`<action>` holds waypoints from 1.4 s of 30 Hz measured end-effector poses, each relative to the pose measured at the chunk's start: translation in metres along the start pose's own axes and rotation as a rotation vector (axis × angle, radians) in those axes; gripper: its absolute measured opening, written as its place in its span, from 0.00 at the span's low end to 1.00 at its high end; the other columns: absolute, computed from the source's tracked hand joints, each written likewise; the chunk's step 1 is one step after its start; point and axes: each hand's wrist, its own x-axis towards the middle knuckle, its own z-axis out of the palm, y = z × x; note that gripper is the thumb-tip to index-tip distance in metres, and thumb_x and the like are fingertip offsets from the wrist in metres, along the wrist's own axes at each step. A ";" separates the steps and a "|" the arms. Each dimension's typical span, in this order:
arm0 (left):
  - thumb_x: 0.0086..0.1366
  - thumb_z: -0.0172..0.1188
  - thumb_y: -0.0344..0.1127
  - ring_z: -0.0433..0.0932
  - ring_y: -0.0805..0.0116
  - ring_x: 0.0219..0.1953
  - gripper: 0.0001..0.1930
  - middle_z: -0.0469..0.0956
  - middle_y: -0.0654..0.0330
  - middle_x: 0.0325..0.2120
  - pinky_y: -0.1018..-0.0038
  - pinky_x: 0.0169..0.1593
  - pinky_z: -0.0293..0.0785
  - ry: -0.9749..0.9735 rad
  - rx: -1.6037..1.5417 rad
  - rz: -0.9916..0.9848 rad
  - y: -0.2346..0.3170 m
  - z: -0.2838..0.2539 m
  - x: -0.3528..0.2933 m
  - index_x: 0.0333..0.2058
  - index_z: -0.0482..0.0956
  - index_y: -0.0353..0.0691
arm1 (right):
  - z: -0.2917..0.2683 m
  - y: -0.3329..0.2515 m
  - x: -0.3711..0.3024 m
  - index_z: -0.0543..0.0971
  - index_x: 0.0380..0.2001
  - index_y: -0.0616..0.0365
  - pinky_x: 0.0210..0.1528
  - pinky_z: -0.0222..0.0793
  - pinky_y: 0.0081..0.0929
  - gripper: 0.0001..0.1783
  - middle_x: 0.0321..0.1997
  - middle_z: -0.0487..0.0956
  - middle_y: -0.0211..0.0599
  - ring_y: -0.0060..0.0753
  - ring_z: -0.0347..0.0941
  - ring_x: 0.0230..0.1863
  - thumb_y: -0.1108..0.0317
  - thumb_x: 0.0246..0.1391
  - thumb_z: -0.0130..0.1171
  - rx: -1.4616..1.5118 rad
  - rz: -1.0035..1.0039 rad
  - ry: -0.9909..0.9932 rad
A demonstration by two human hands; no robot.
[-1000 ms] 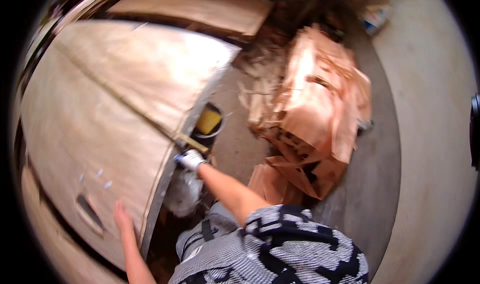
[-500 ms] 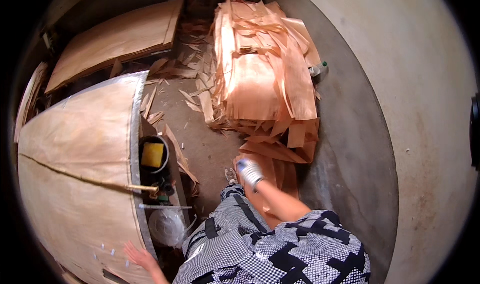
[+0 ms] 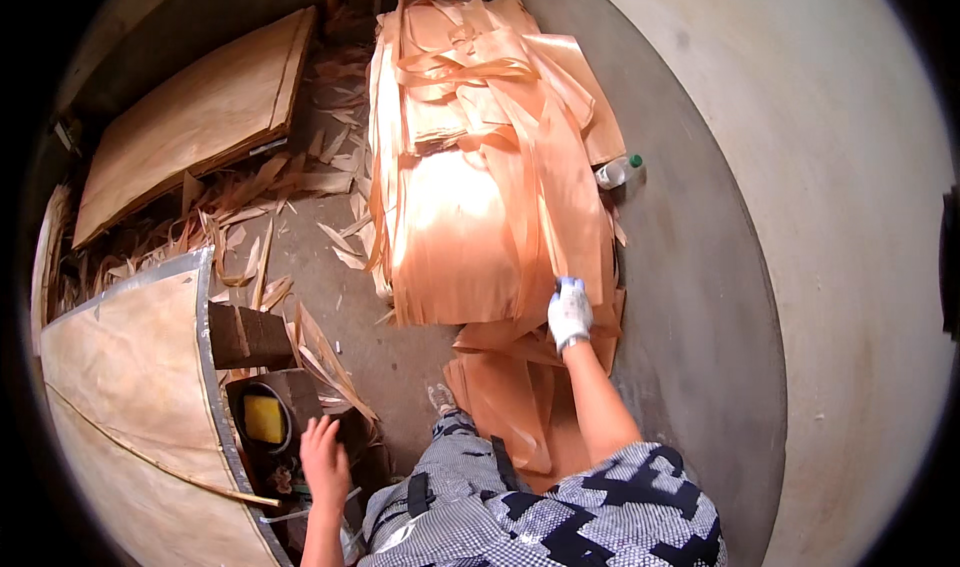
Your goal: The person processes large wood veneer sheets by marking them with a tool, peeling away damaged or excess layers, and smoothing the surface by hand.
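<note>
A tall stack of thin orange-brown wood veneer sheets [image 3: 460, 237] fills the middle, with loose strips trailing over its top. My right hand [image 3: 570, 315], in a white and blue glove, reaches to the stack's near right corner. Its fingers are closed at the lower end of a narrow veneer strip [image 3: 547, 237] that hangs over the stack. My bare left hand [image 3: 325, 459] is held in the air beside the table, fingers apart and holding nothing. More veneer pieces [image 3: 505, 397] lie below the stack, by my legs.
At left stands a table with a pale, metal-edged top [image 3: 140, 357] and a thin stick [image 3: 160, 450] across it. A dark bucket holds a yellow sponge [image 3: 264, 419]. A flat stack of sheets [image 3: 190, 117] lies far left, veneer scraps [image 3: 335, 167] litter the floor, and a green-capped bottle [image 3: 615, 172] lies right.
My right hand has moved forward and right to the stack and closed on a strip. My left hand has lifted off the tabletop and moved forward. The view has shifted toward the stack.
</note>
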 end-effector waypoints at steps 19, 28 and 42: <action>0.50 0.50 0.27 0.75 0.49 0.32 0.17 0.75 0.48 0.27 0.61 0.34 0.70 -0.051 -0.106 -0.186 0.083 -0.073 0.093 0.40 0.75 0.46 | 0.007 -0.128 -0.056 0.70 0.48 0.56 0.24 0.66 0.15 0.17 0.44 0.74 0.31 0.20 0.70 0.38 0.73 0.53 0.49 0.916 0.053 -0.594; 0.49 0.51 0.28 0.77 0.57 0.31 0.20 0.77 0.55 0.30 0.67 0.31 0.74 0.083 0.012 -0.244 0.067 -0.112 -0.156 0.45 0.71 0.43 | 0.045 -0.255 -0.228 0.69 0.48 0.57 0.30 0.67 0.24 0.17 0.39 0.73 0.37 0.28 0.68 0.37 0.73 0.54 0.46 1.210 -0.102 -0.961; 0.58 0.46 0.25 0.75 0.76 0.31 0.14 0.77 0.59 0.32 0.77 0.36 0.72 1.398 -1.353 -0.538 -0.056 -0.090 -0.469 0.43 0.71 0.31 | -0.036 -0.470 -0.694 0.71 0.42 0.62 0.40 0.67 0.31 0.13 0.40 0.75 0.48 0.41 0.71 0.41 0.75 0.51 0.45 0.932 -1.752 -0.761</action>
